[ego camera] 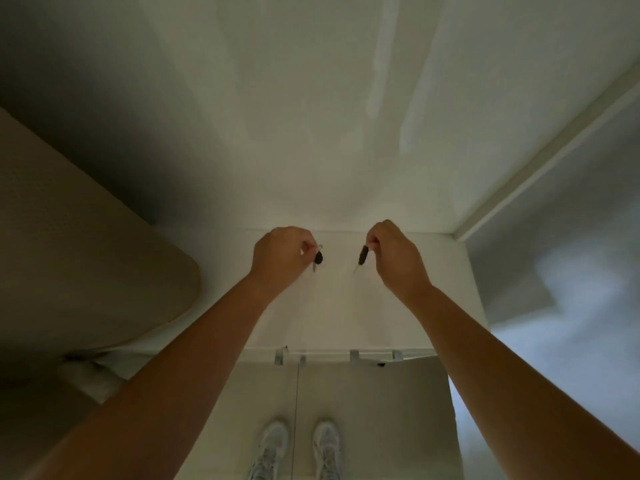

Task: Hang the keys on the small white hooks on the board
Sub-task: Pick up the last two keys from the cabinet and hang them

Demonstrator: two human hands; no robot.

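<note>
Both my hands are raised against a white board (339, 306) on the wall. My left hand (280, 254) pinches the ring of a black-headed key (318, 258), which hangs below my fingers close to the board. My right hand (391, 251) pinches a second black-headed key (362, 257), its blade pointing down. The two keys hang apart, a short gap between them. The small white hooks are too faint against the board to make out. Metal brackets (355, 355) line the board's lower edge.
A beige rounded panel (86, 265) stands against the wall at the left. A white door frame (540, 161) runs along the right. Below, my two white shoes (298, 448) stand on a pale tiled floor.
</note>
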